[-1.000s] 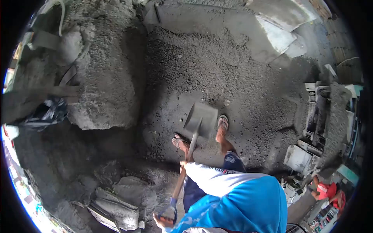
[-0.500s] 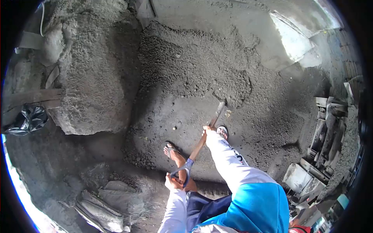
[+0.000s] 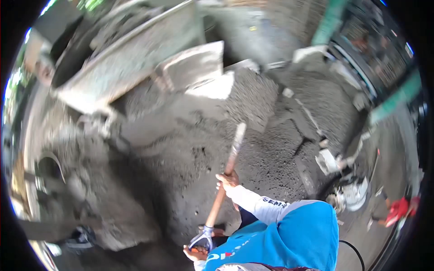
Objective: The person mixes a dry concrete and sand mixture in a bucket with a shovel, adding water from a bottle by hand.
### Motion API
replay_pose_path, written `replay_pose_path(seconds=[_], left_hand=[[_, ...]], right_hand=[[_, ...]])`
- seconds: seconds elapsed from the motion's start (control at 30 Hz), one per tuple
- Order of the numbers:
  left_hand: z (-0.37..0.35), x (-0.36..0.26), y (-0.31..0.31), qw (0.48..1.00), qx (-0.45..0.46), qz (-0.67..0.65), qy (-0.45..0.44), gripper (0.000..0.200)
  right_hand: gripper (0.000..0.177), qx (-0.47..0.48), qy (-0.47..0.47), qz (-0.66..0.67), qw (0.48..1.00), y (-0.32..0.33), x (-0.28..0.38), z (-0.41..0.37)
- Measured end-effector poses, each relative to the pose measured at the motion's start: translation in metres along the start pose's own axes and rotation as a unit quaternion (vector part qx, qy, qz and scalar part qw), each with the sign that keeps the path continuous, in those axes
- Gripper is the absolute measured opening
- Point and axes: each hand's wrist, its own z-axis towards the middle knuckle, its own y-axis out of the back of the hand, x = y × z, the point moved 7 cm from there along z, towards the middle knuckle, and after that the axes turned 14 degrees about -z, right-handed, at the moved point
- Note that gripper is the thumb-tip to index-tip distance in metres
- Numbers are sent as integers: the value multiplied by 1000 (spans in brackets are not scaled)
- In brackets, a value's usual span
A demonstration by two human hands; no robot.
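Both my hands hold a shovel (image 3: 220,198) with a wooden shaft and a grey D-shaped grip. My left hand (image 3: 195,253) is closed on the D-grip near my lap. Further up, my right hand (image 3: 227,179) wraps round the shaft. The shovel points away from me, and a heap of wet grey mix (image 3: 253,97) lies at its far end, hiding the blade. Grey mix also covers the ground (image 3: 194,158) around the shaft.
A long, pale trough (image 3: 135,58) stands at the far left, with a bent sheet (image 3: 194,67) in front. A large rough mound (image 3: 108,198) is at left. Another grey pile (image 3: 321,95) lies right of the shovel. At far right is a person in red (image 3: 398,211).
My view has swung up and to the right, blurring the surroundings. The shovel's far end has come out of the wet mix and now carries a load. Both hands keep their hold.
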Motion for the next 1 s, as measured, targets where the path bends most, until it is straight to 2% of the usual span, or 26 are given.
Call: replay_pose_path(seconds=[0.07, 0.13, 0.2, 0.23, 0.27, 0.3, 0.33, 0.37, 0.4, 0.43, 0.47, 0.5, 0.53, 0.6, 0.63, 0.67, 0.7, 0.73, 0.77, 0.8, 0.83, 0.87, 0.93, 0.97, 1.0], left_hand=[[-38, -37, -77, 996, 10, -15, -92, 54], [-63, -76, -161, 959, 199, 32, -198, 51], [-93, -99, -239, 933, 276, 14, -232, 51], [-128, -110, -288, 865, 388, 53, -314, 55], [-165, -113, -331, 776, 488, 86, -390, 60], [-186, -114, -358, 711, 506, 137, -468, 55], [-207, -111, -382, 640, 515, 186, -539, 50], [-256, -90, -410, 517, 576, 188, -604, 47], [-306, -62, -426, 383, 625, 186, -654, 45], [-334, -37, -434, 259, 672, 214, -660, 44], [-352, -11, -432, 130, 709, 233, -653, 43], [-356, 18, -430, 76, 712, 313, -624, 42], [-355, 48, -422, 21, 711, 391, -584, 40], [-330, 97, -403, -3, 779, 391, -490, 38], [-323, 111, -394, 15, 825, 364, -433, 37], [-317, 121, -387, 29, 864, 336, -373, 36], [-312, 128, -384, 43, 899, 305, -311, 35], [-312, 132, -390, 84, 903, 287, -309, 35], [-314, 138, -397, 127, 905, 267, -305, 36], [-316, 148, -406, 172, 905, 248, -301, 37], [-304, 172, -419, 239, 882, 295, -278, 39], [-286, 204, -430, 302, 852, 345, -252, 42], [-245, 298, -442, 353, 811, 385, -262, 44], [-252, 338, -443, 376, 786, 490, -31, 42], [-266, 370, -433, 370, 709, 566, 200, 39]], right_hand=[[42, 102, 64, 122, 985, -9, 78, -11], [27, 130, 109, 173, 970, -7, 161, -30], [22, 172, 153, 252, 940, -1, 228, -19], [19, 185, 180, 288, 922, 9, 266, -24], [15, 192, 189, 337, 902, 22, 295, -19], [14, 256, 197, 385, 865, 35, 321, -9], [16, 201, 255, 400, 857, 65, 345, -15], [15, 199, 317, 410, 832, 97, 362, -13], [15, 207, 336, 463, 794, 128, 367, -11], [15, 220, 347, 474, 779, 160, 365, 7], [17, 165, 360, 457, 797, 182, 356, -7], [15, 108, 354, 415, 831, 198, 336, -14], [14, 109, 328, 415, 842, 204, 312, -28], [14, 51, 276, 380, 881, 203, 245, -61], [19, 25, 281, 329, 901, 198, 211, -75], [27, 52, 286, 275, 916, 193, 179, -92], [34, 34, 264, 267, 926, 196, 146, -108], [39, -15, 215, 232, 948, 210, 103, -111], [41, 7, 216, 198, 956, 202, 94, -150], [50, -31, 200, 145, 968, 209, 78, -169], [52, -85, 171, 89, 977, 217, 61, -181], [54, -138, 138, 35, 980, 224, 43, -192], [51, -254, 130, -75, 956, 238, 21, -201], [48, -362, 102, -185, 908, 251, 2, -197], [46, -444, 76, -208, 868, 240, 11, -214]])
